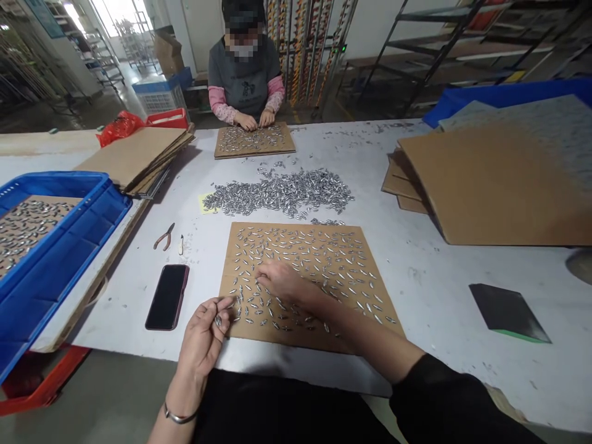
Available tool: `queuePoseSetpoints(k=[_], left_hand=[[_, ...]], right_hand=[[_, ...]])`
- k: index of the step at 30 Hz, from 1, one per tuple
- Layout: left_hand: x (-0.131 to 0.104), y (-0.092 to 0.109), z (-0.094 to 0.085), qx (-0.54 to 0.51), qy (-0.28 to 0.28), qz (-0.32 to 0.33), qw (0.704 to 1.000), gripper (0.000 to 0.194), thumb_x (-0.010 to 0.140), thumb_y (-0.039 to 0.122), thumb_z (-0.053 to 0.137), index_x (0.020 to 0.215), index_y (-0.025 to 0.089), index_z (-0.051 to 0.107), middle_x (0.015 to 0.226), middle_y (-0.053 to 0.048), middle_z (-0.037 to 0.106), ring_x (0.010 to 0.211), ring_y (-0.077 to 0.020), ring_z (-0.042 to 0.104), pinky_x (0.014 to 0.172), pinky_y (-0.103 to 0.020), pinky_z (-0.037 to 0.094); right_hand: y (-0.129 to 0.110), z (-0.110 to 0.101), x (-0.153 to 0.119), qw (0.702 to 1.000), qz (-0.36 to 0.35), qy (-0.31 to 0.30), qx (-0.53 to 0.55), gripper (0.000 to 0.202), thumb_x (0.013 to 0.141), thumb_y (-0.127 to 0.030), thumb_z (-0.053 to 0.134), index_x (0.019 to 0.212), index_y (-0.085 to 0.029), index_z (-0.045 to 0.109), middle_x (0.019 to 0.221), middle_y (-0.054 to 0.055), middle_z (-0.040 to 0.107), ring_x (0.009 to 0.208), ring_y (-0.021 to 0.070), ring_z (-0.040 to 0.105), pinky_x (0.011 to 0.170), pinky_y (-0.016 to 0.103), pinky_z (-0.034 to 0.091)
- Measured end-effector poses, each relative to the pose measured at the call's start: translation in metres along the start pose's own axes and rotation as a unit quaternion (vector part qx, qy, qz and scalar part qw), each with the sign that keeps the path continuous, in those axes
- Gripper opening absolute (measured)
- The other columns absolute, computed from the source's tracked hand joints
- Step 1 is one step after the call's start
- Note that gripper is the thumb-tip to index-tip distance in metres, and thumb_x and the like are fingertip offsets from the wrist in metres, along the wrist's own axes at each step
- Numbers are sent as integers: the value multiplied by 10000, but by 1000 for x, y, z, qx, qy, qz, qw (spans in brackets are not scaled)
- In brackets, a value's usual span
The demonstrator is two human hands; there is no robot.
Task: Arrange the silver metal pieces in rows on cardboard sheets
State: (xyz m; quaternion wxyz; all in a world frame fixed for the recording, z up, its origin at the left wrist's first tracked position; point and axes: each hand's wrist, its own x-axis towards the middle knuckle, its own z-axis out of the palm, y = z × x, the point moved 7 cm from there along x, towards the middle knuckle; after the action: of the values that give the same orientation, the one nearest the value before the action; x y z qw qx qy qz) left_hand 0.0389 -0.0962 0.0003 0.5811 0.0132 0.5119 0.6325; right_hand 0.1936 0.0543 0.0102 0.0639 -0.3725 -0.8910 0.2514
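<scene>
A brown cardboard sheet lies flat in front of me, covered with many small pointed silver metal pieces in loose rows. At its lower left corner my left hand is turned palm up, its fingers curled around a few of these small metal pieces. My right hand reaches over the left part of the sheet, fingertips pinched together low over the pieces. Whatever is between those fingertips is hidden. Beyond the sheet spreads a large heap of the same metal pieces.
Left of the sheet lie a phone, pliers and a small white-handled tool. A blue crate stands at the left edge. Cardboard stacks and a dark block are on the right. Opposite, a co-worker handles pieces on another cardboard.
</scene>
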Motion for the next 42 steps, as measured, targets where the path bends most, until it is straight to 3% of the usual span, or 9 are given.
queuePoseSetpoints(k=[3,6,11,15,20,24,28,32,42], left_hand=[[1,-3,0,22,-30,13,999,200,771,208,840,816,113,669,823,-85,742,488,-44,509,420,-137,422],[4,-9,-1,43,-55,14,997,378,668,330,923,900,101,732,609,21,608,439,-21,387,371,-128,298],[8,-12,-7,34,-51,-3,998,508,581,324,966,979,78,768,657,-9,626,586,-60,523,510,-149,428],[3,-16,-3,57,-63,0,996,385,607,273,955,897,134,743,758,-44,698,612,-71,555,547,-166,448],[-2,-34,16,65,-117,-8,991,332,652,341,931,752,143,684,609,20,589,525,-50,478,467,-151,337],[4,-38,20,33,-86,-4,996,336,644,296,940,834,134,715,681,15,629,589,-52,538,542,-147,423],[13,-33,12,-26,-52,-9,998,324,666,167,907,929,106,727,921,-83,745,775,-114,681,725,-200,558],[20,-31,2,-42,-45,-23,998,243,715,39,824,928,96,719,1023,-146,771,944,-190,741,916,-275,587],[23,-38,0,-65,-54,-44,995,203,703,42,847,853,111,728,946,-99,777,894,-168,743,859,-244,598]], right_hand=[[-12,7,10,997,0,-60,-47,193,963,-167,542,940,-184,734,1004,77,692,932,188,608,790,271,406],[-19,9,16,992,2,-92,-84,209,980,-181,526,977,-186,735,1075,92,700,942,198,621,760,274,406],[-15,5,18,994,14,-67,-90,174,977,-164,531,977,-159,705,1022,98,700,901,194,612,713,274,395],[-28,-9,-8,1000,-23,18,12,155,965,-175,535,909,-166,679,890,54,679,809,164,585,720,271,401],[-65,-7,-50,967,-107,26,228,122,947,-228,567,894,-193,671,844,13,692,768,140,601,723,254,437],[-54,-4,-45,959,-74,36,272,102,926,-213,591,880,-201,681,831,-3,708,770,140,619,731,249,444],[-21,-6,-6,987,-24,38,153,166,948,-161,538,887,-184,691,865,22,697,843,159,610,771,257,423],[-1,-1,31,1000,13,-2,-22,218,1004,-213,488,964,-187,701,985,60,653,888,173,580,765,265,391],[-23,8,67,980,-46,-99,-167,298,1021,-181,419,1001,-173,716,1024,111,656,827,197,584,662,288,363]])
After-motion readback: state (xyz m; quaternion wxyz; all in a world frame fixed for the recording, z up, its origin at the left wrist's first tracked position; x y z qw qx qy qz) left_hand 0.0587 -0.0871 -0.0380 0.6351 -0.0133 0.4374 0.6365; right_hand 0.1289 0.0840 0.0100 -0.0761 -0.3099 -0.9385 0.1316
